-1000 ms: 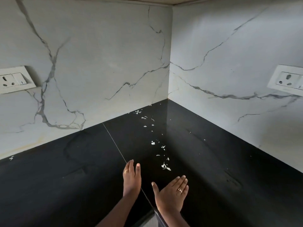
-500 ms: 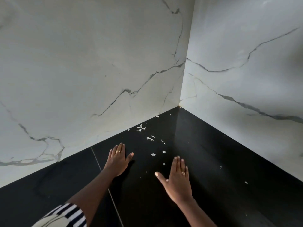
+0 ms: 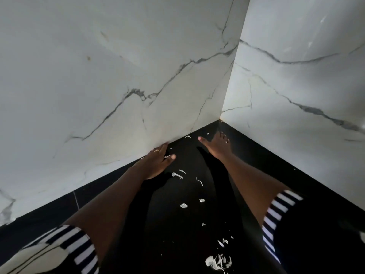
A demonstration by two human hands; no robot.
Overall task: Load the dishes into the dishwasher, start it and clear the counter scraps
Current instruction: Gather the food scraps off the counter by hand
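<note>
**A:** What surface are you working on?

**B:** You face a glossy black counter [image 3: 260,161] that runs into a corner between two white marble walls with grey veins, the left wall [image 3: 98,76] and the right wall [image 3: 306,91]. A thin seam [image 3: 76,200] crosses the counter at the left.

**A:** Where are the scraps, and how do they run?

**B:** The scraps [image 3: 183,205] lie in a loose pale trail between your forearms. Its long axis runs from near to far, pointing at the corner. The biggest heap [image 3: 216,262] sits at the near end, and a few flecks lie far, close to the left wall.

**A:** And your hands?

**B:** Your left hand [image 3: 156,163] lies flat with straight fingers at the foot of the left wall and the thumb spread to the right. Your right hand [image 3: 218,144] reaches almost into the corner, fingers together and straight, thumb out to the left. Neither holds anything.

**A:** What is hard to see?

**B:** The palms probably rest on the counter, but dark reflections blur the contact. Striped sleeves [image 3: 79,248] cut off both near corners, and one scrap is half hidden by your left thumb.
</note>
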